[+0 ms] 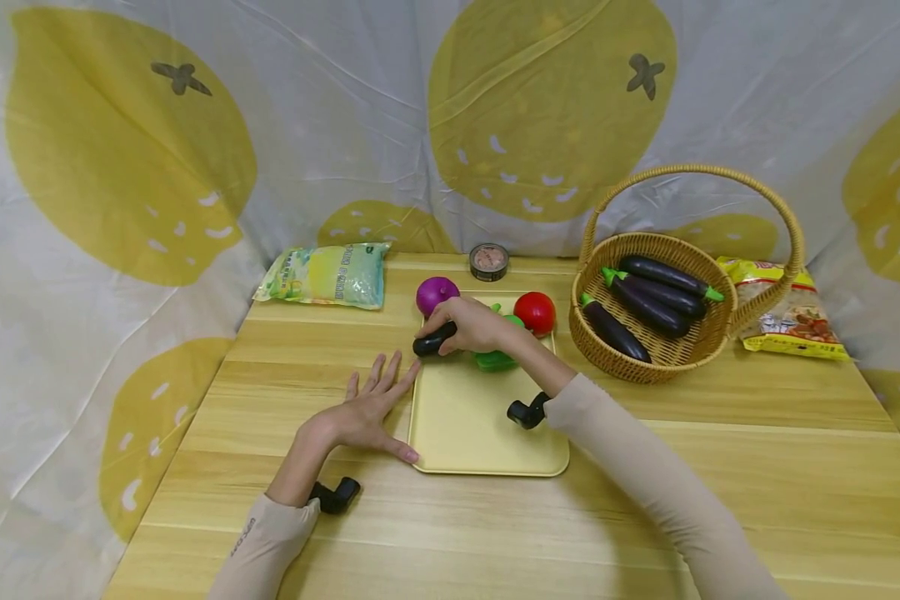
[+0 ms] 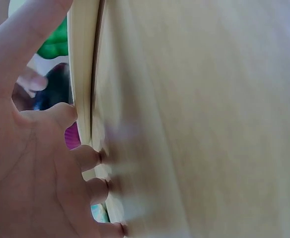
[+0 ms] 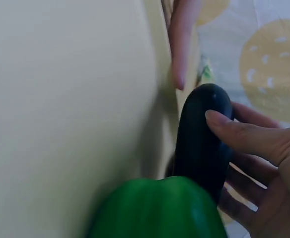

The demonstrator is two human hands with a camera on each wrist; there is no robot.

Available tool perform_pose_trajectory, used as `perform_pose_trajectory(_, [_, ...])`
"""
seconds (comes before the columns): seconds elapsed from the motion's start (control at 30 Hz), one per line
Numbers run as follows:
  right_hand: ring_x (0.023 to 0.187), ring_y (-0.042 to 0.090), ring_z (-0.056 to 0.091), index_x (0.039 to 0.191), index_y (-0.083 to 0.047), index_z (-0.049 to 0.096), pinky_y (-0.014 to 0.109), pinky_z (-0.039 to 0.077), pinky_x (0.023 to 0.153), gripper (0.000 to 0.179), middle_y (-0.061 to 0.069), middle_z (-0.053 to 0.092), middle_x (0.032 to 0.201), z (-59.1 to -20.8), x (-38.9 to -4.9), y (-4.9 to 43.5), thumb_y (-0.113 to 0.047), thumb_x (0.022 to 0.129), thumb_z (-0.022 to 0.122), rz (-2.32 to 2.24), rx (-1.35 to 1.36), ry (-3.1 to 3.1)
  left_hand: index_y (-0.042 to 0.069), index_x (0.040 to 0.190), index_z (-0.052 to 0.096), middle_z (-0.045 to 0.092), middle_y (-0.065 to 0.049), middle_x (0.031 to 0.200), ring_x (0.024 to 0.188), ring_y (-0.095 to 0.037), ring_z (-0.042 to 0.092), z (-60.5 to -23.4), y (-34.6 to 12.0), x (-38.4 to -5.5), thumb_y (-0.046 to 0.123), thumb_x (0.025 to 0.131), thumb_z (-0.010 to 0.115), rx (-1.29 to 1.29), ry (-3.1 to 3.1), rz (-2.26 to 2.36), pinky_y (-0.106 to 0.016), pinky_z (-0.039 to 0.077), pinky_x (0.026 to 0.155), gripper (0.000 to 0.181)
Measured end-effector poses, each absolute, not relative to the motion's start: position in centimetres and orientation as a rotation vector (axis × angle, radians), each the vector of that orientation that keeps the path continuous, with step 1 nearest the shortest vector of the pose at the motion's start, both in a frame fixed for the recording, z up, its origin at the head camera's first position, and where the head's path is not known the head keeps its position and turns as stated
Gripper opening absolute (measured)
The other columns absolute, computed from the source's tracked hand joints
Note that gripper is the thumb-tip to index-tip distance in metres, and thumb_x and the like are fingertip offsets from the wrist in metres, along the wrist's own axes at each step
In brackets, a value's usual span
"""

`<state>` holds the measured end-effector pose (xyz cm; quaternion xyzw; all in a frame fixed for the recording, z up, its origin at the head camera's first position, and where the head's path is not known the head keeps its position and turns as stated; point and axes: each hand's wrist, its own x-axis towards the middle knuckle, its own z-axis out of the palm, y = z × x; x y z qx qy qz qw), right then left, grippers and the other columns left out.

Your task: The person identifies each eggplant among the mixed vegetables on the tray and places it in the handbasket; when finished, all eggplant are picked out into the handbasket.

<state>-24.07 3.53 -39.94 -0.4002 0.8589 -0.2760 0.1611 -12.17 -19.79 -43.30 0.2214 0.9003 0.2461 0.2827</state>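
Observation:
My right hand (image 1: 476,325) pinches a dark eggplant (image 1: 433,340) between thumb and fingers, at the left side of the pale yellow tray (image 1: 487,425). In the right wrist view the eggplant (image 3: 202,134) points its rounded end toward the other hand, with a green bell pepper (image 3: 157,210) close in front. With fingers spread, my left hand (image 1: 360,417) lies along the tray's left edge, its thumb tip at the near corner. A purple onion (image 1: 437,296) and a red tomato (image 1: 534,313) sit at the tray's far end. My right hand partly covers the green pepper (image 1: 497,360).
To the right stands a wicker basket (image 1: 622,367) with a tall handle and several eggplants inside. Behind it lies a yellow-and-red food packet (image 1: 795,321). A green-and-yellow bag (image 1: 326,275) rests at the back left, and a small round tin (image 1: 489,262) beyond the tray.

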Motion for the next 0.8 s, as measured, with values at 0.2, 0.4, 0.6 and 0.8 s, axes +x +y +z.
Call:
perform_pose_trajectory(0.2, [0.120,0.028,0.067,0.127,-0.015,0.076,0.042,0.052,0.108,0.043,0.010,0.074,0.125,-38.3,-23.6,3.5,-0.003,0.086,0.082,-0.842,-1.184,2.482,0.030,0.167,-0.009,-0.025,-0.017,0.171,0.156,-0.042,-0.030,-43.7,-20.0,-12.1,0.076,0.069,0.080,0.618,2.416,0.698,-0.076,-0.020,0.115,0.140])
perform_pose_trajectory(0.4, [0.117,0.029,0.065,0.129,-0.013,0.074,0.041,0.054,0.101,0.043,0.013,0.071,0.124,-35.8,-22.9,4.9,-0.007,0.088,0.082,-0.929,-1.195,2.515,0.026,0.167,-0.007,-0.023,-0.019,0.171,0.157,-0.043,-0.028,-43.4,-19.8,-12.1,0.071,0.071,0.082,0.592,2.415,0.665,-0.076,-0.018,0.117,0.139])
perform_pose_trajectory(0.6, [0.116,0.033,0.062,0.129,-0.011,0.074,0.045,0.053,0.098,0.042,0.016,0.069,0.124,-33.4,-22.9,8.3,-0.009,0.088,0.082,-1.009,-1.152,2.601,0.021,0.167,-0.007,-0.023,-0.019,0.171,0.157,-0.044,-0.025,-43.4,-19.7,-12.1,0.061,0.074,0.086,0.574,2.447,0.569,-0.075,-0.014,0.119,0.138])
perform_pose_trajectory(0.8, [0.091,0.023,0.063,0.130,-0.017,0.074,0.035,0.049,0.078,0.042,0.012,0.073,0.126,-31.3,-23.3,13.7,-0.014,0.089,0.082,-1.000,-0.916,2.739,0.019,0.167,-0.007,-0.023,-0.019,0.171,0.157,-0.044,-0.025,-43.3,-19.7,-12.0,0.059,0.074,0.087,0.574,2.457,0.557,-0.075,-0.013,0.120,0.138])
